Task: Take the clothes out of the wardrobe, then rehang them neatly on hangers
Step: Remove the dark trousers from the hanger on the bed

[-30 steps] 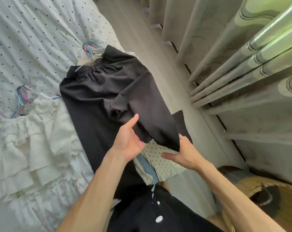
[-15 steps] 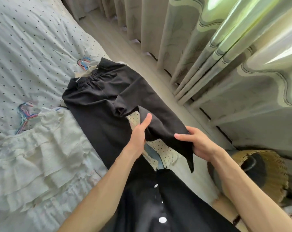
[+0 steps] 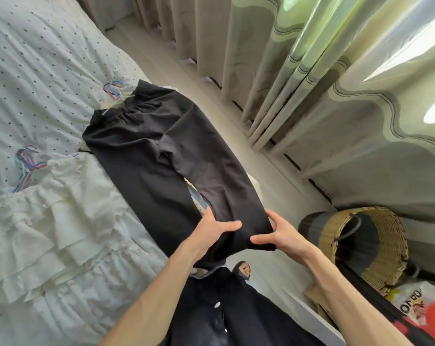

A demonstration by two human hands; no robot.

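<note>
Black trousers (image 3: 146, 151) lie on the dotted bed cover (image 3: 37, 71), waistband at the far end on a colourful hanger (image 3: 114, 89). The right leg stretches toward me off the bed edge. My left hand (image 3: 211, 231) grips the left side of that leg's hem, thumb on top. My right hand (image 3: 278, 236) grips its right side. A white ruffled garment (image 3: 56, 221) lies to the left, on a second colourful hanger (image 3: 28, 161).
Beige and green curtains (image 3: 311, 71) hang along the right above a strip of pale floor (image 3: 273, 186). A woven basket (image 3: 366, 245) with dark fabric stands at the right. A printed bag (image 3: 416, 303) lies beneath it.
The folded-over trouser leg has been pulled out straight toward me. Both hands moved down to grip its hem at either side. The view tilted up toward the curtains.
</note>
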